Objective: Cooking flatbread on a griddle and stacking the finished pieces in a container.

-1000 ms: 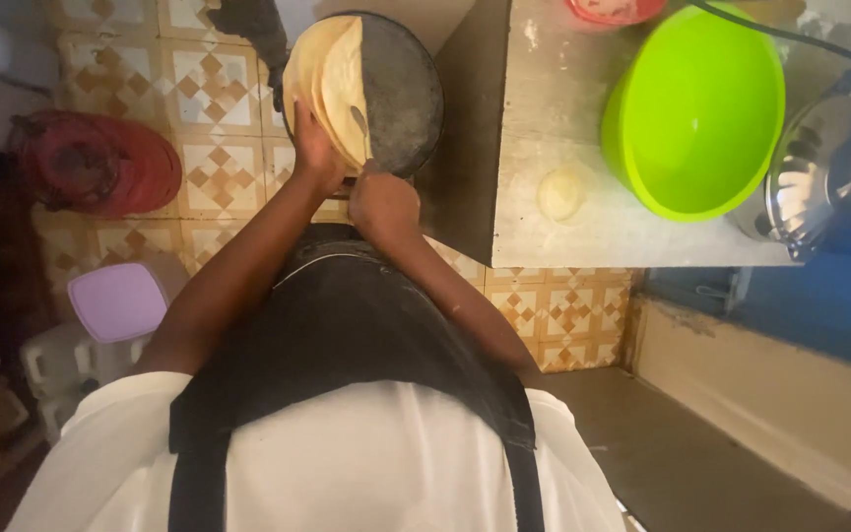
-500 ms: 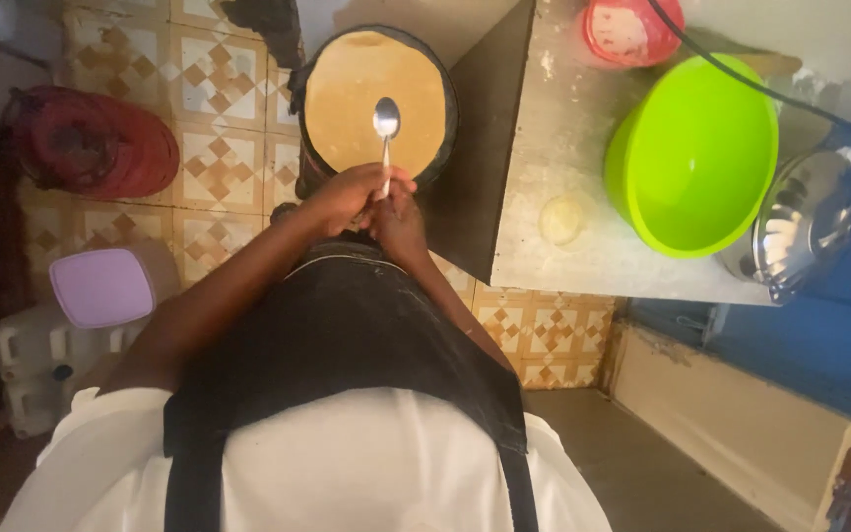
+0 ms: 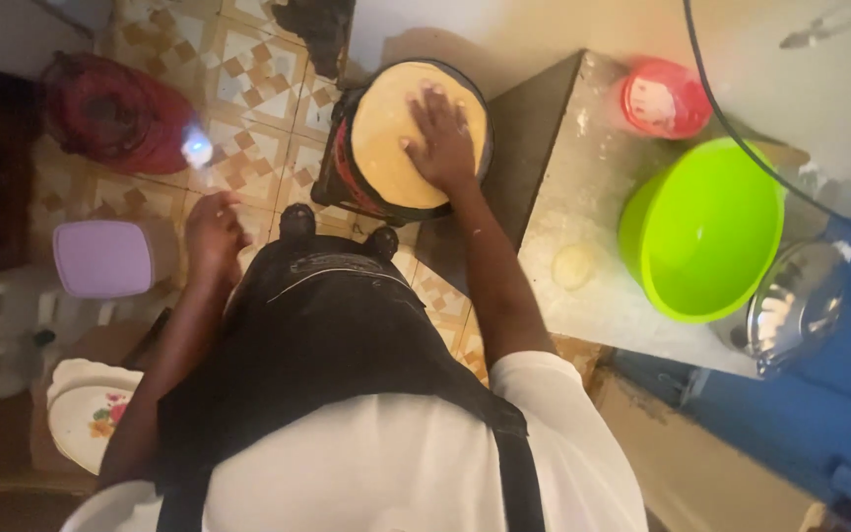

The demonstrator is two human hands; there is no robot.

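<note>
A: Flatbread (image 3: 401, 128) first, from the head camera: a pale round sheet lying flat in the dark round pan (image 3: 483, 118), which sits on a small stove on the tiled floor (image 3: 248, 148), just beside the end of the bench (image 3: 593, 197).

B: And the hands?

A: The right hand (image 3: 442, 141) lies on the bread with fingers spread and palm down, pressing on its right half. The left hand (image 3: 214, 232) is well apart from it, out over the tiles, closed around the handle of a spoon (image 3: 196, 150) whose bowl is blurred and points up.

B: So which step would you call this?

A: I'd judge it's the cooking stage: the bread is being pressed or turned by palm against the hot pan while the spoon waits off to the side.

B: What does the next move call for?

A: Probably a light, sliding touch to rotate the bread without tearing it, and brief contact, since the pan looks to be in use over heat. I can't tell whether the spoon carries anything.

B: Anything else about?

A: A green bowl (image 3: 706, 232), a red tub (image 3: 664, 97), a steel lid (image 3: 795, 305) and a small dough disc (image 3: 573, 266) on the bench; a lilac box (image 3: 102, 258) and floral plates (image 3: 86, 419) lie to the left.
</note>
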